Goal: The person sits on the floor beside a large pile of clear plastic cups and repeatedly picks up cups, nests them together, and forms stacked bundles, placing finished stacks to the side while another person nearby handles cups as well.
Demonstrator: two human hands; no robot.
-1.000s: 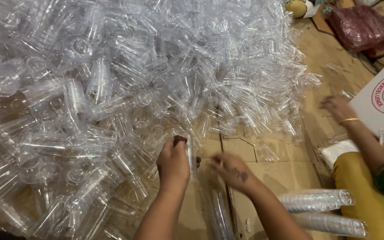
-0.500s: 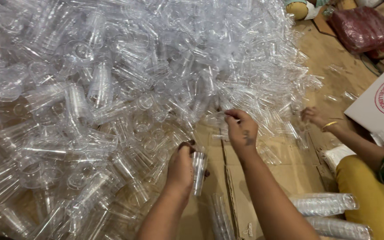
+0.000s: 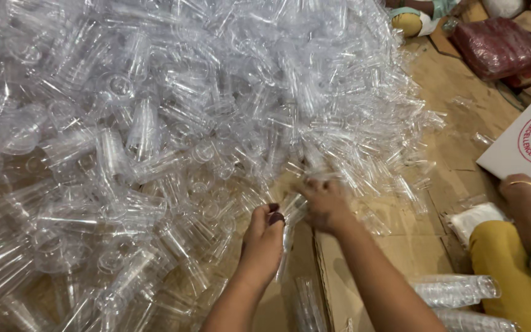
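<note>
- A huge heap of clear plastic cups (image 3: 173, 123) fills the upper left and centre of the frame, lying loose and tumbled in every direction, spreading down to the lower left edge.
- The left hand (image 3: 264, 241) sits at lower centre, at the foot of the heap. Its fingers are curled around a short stack of clear cups (image 3: 285, 237), thumb on top; the stack runs down and slightly left from the hand.
- The right hand (image 3: 326, 203) is just right of and slightly above the left, at the heap's lower edge. It is blurred; the fingers look bent over a loose cup (image 3: 299, 206) between the two hands, but I cannot tell whether they truly grip it.
- The two hands are close together, nearly touching at the cups.
- Flattened brown cardboard (image 3: 401, 240) lies under the hands and runs to the right side of the frame.
- Finished stacks of nested cups (image 3: 456, 290) lie on their sides at lower right, beside the right forearm.
- Another person's hand (image 3: 517, 187), with a thin bangle at the wrist, rests at the right edge, against a white printed board (image 3: 523, 144); a yellow garment (image 3: 511, 276) shows below it.
- A red plastic bag (image 3: 499, 46) sits in the upper right corner.
</note>
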